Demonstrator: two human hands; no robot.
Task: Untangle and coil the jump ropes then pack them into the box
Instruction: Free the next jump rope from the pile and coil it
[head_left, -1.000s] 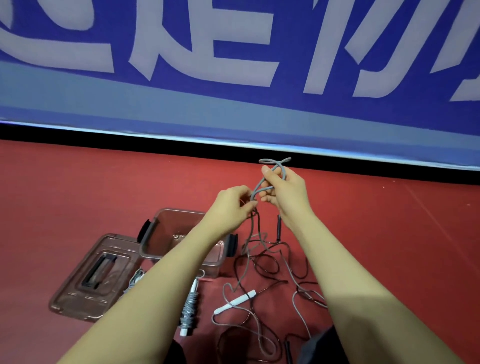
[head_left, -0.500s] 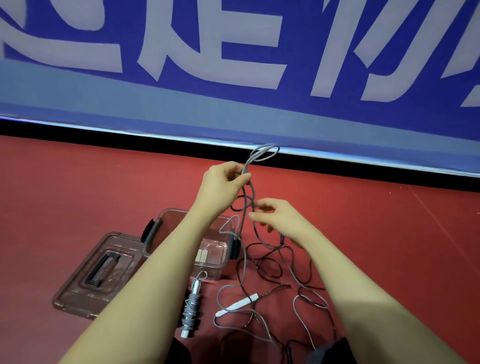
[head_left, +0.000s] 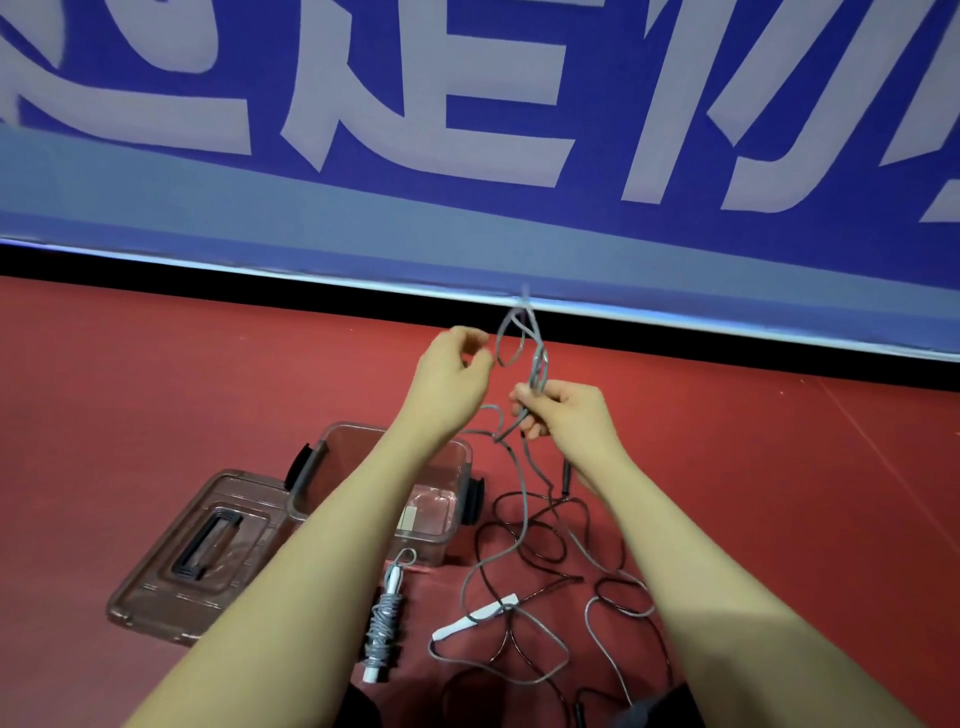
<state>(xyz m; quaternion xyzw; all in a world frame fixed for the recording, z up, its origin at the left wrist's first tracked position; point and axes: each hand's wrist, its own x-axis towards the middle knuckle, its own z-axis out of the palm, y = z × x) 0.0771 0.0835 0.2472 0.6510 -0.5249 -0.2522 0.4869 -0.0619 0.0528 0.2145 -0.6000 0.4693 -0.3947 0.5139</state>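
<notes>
Two hands up: your right hand (head_left: 566, 415) pinches the grey rope (head_left: 535, 358) loops, left hand (head_left: 457, 369) curled beside them, grip unclear. Pull hard and the floor tangle (head_left: 540, 582) could knot tighter.

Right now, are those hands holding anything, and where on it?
The right hand grips the grey jump rope on its cord, just below the raised loops. The left hand sits curled beside those loops; whether it pinches the cord cannot be told.
</notes>
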